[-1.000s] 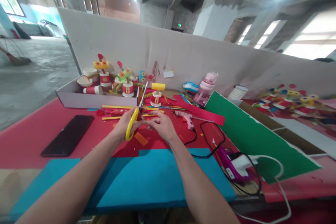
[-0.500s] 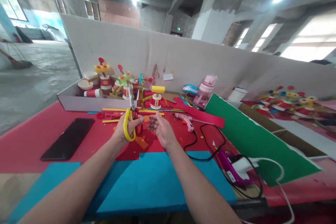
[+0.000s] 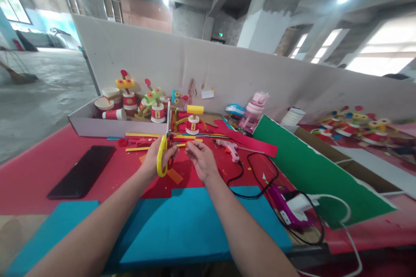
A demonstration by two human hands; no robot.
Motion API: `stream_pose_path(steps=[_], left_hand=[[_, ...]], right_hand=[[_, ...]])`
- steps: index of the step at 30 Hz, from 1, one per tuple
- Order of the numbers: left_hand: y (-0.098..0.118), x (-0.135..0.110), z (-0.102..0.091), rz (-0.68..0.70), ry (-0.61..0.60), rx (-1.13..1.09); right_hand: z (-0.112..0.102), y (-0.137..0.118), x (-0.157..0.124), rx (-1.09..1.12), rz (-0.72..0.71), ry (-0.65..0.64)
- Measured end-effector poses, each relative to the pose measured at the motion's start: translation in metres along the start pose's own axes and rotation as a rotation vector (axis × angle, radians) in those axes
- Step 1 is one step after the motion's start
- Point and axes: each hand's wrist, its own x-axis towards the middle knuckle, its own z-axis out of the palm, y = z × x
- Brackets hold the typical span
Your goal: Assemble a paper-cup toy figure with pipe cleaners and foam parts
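Note:
My left hand (image 3: pixel 156 156) is closed around a pair of scissors (image 3: pixel 161 160) with yellow and red handles, the blades pointing up and away. Facing it, my right hand (image 3: pixel 202 159) pinches a small orange paper disc (image 3: pixel 187 144), mostly covered by the fingertips. On the red tabletop under my left hand lies an orange paper strip (image 3: pixel 174 175). Just beyond my hands stands a red-and-white paper cup figure (image 3: pixel 192 125) with a yellow paper roll (image 3: pixel 195 109) on top and folded paper arms.
A pink glue gun (image 3: pixel 229 149) with a black cord lies to the right, near a purple power strip (image 3: pixel 286 207). At left are a black phone (image 3: pixel 82 172) and a box (image 3: pixel 117 128) of cup figures. A green board (image 3: pixel 312 169) leans at right. Blue sheets (image 3: pixel 182 229) line the front.
The orange disc has passed from my left fingertips to my right fingertips. The scissors have turned slightly and shifted a little to the right.

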Motion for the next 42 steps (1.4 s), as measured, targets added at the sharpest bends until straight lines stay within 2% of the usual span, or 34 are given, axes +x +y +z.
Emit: stream_pose_path(steps=[4, 8, 12, 17, 23, 42], left_hand=[[0.000, 0.000, -0.017, 0.129, -0.207, 0.350], [0.004, -0.003, -0.022, 0.236, -0.355, 0.766], [0.008, -0.004, -0.021, 0.296, -0.388, 1.047], [0.012, -0.003, -0.022, 0.264, -0.378, 1.257], [0.015, -0.003, -0.024, 0.285, -0.386, 1.309], [0.012, -0.002, -0.027, 0.306, -0.415, 1.180]], right_hand=[[-0.008, -0.013, 0.006, 0.035, -0.050, 0.036], [-0.013, -0.023, 0.010, 0.022, -0.104, 0.047], [-0.017, -0.028, 0.013, -0.011, -0.160, 0.043], [-0.019, -0.031, 0.013, -0.042, -0.188, 0.003], [-0.020, -0.029, 0.013, -0.066, -0.187, -0.021], [-0.021, -0.031, 0.012, -0.129, -0.178, -0.027]])
